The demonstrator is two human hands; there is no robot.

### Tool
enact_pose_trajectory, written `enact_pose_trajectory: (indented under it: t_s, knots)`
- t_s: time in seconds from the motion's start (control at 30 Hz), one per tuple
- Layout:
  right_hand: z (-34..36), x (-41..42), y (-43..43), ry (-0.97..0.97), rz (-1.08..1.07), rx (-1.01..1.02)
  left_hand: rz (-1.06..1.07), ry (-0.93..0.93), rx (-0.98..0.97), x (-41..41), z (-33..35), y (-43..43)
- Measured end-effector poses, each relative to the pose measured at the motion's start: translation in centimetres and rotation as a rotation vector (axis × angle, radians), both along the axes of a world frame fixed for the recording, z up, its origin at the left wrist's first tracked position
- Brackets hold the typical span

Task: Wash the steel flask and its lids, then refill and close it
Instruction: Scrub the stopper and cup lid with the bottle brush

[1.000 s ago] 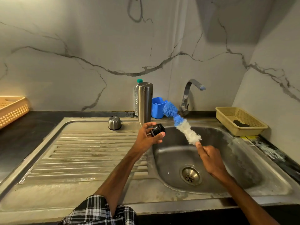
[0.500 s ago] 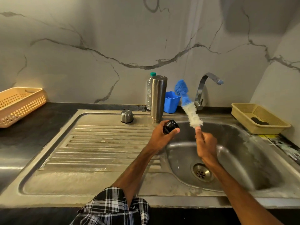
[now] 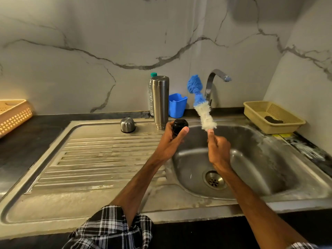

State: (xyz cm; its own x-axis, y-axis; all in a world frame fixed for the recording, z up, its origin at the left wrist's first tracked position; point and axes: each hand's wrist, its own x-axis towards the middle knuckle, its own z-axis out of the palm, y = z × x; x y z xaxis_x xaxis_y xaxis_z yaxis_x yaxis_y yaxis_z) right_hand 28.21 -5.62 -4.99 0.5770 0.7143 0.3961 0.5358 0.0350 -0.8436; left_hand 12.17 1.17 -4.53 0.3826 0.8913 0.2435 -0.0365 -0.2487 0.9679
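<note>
Mid-wash, by the look of it. Gripping the black stopper lid [image 3: 179, 125] in the left hand [image 3: 170, 143], fingers curled round it, just right of the steel flask [image 3: 159, 101] and level with its base. Clutching a bottle brush [image 3: 202, 106] by its handle in the right hand [image 3: 218, 150], fingers clamped on it, further right of the flask, bristles pointing up past the tap [image 3: 213, 79].

Standing upright at the back of the sink [image 3: 269, 201], with neither lid on it: the flask. Parked close to the flask's left, dome up: the steel cap [image 3: 128, 124]. Right behind the flask, a plastic bottle [image 3: 150, 94]; just to the flask's right, a blue cup [image 3: 177, 107].

No water visible from the tap. Hard to tell whether flask or cap has been scrubbed. Judging from this, brushing the stopper lid is the step in hand. Left to do, seemingly: rinsing, refilling the flask, and fitting both lids back on.
</note>
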Motion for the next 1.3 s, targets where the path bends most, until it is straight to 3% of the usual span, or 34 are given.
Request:
enact_pose_trajectory:
  t_s: [0.27,0.47,0.67,0.9,1.0,1.2,1.3]
  knots:
    - [0.1,0.0,-0.3,0.018,0.01,-0.015,0.018,0.026,-0.021,0.0,0.2,-0.1]
    - [0.3,-0.4,-0.7,0.023,0.031,0.005,0.136,0.18,0.139,-1.1,1.1,0.1]
    - [0.1,-1.5,0.2,0.083,0.055,0.002,0.216,0.138,0.088,-3.7,1.8,0.9]
    - [-0.2,-1.7,0.9,0.061,0.098,0.005,0.398,0.304,0.072,-7.8,1.6,3.6]
    - [-0.2,-1.5,1.1,0.069,0.098,-0.001,0.456,0.451,0.082,-7.9,1.7,5.9]
    - [-0.2,-1.4,1.2,0.07,0.106,-0.022,0.502,1.0,0.408,-7.9,3.1,10.0]
    - [-0.4,-1.2,1.4,0.058,0.11,-0.013,0.493,1.147,0.392,-8.1,2.9,11.7]
